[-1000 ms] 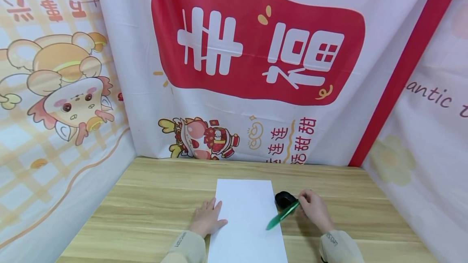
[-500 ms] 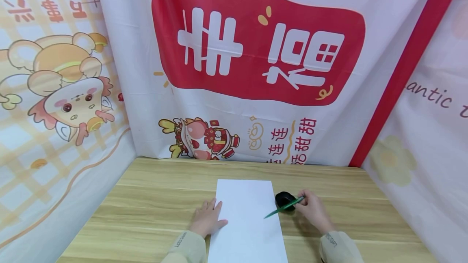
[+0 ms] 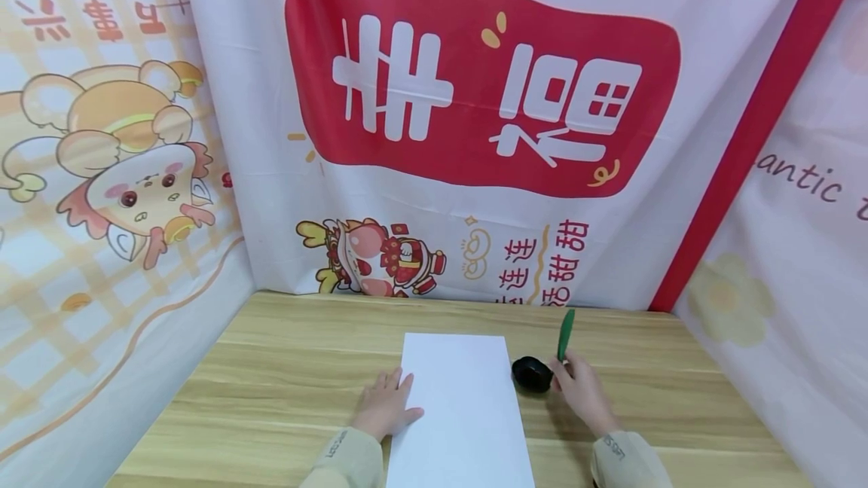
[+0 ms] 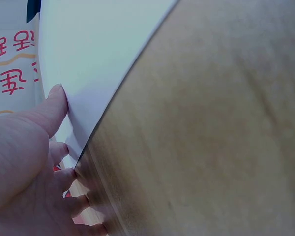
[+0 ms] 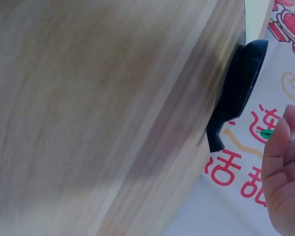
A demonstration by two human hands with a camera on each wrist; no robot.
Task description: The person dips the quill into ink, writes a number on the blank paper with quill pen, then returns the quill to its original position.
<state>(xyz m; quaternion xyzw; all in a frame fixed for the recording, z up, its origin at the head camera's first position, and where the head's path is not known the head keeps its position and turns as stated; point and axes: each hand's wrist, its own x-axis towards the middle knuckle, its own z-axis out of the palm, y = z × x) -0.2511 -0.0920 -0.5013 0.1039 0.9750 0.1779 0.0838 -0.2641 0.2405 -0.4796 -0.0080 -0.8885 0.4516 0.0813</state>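
Observation:
My left hand [image 3: 383, 404] rests with spread fingers on the left edge of a white sheet of paper [image 3: 461, 413]. In the left wrist view its thumb lies on the paper [image 4: 98, 54] and the other fingertips touch down along the edge. With thumb and fingers my right hand [image 3: 585, 394] pinches a slim green pen-like stick [image 3: 566, 334], which points up and away from me. Only a bit of the green stick [image 5: 267, 133] shows past the fingers in the right wrist view. Just left of that hand sits a small black dish [image 3: 531, 374] with a short handle [image 5: 215, 141].
The wood-grain table [image 3: 291, 375] carries the paper and the dish. A white cloth with red print [image 3: 475, 81] hangs behind its far edge. More printed cloths flank it, a left one [image 3: 136, 247] and a right one [image 3: 800, 277].
The green stick has swung from pointing left over the dish and paper to pointing up and away. My right hand has barely shifted. The left hand, paper and dish stay put.

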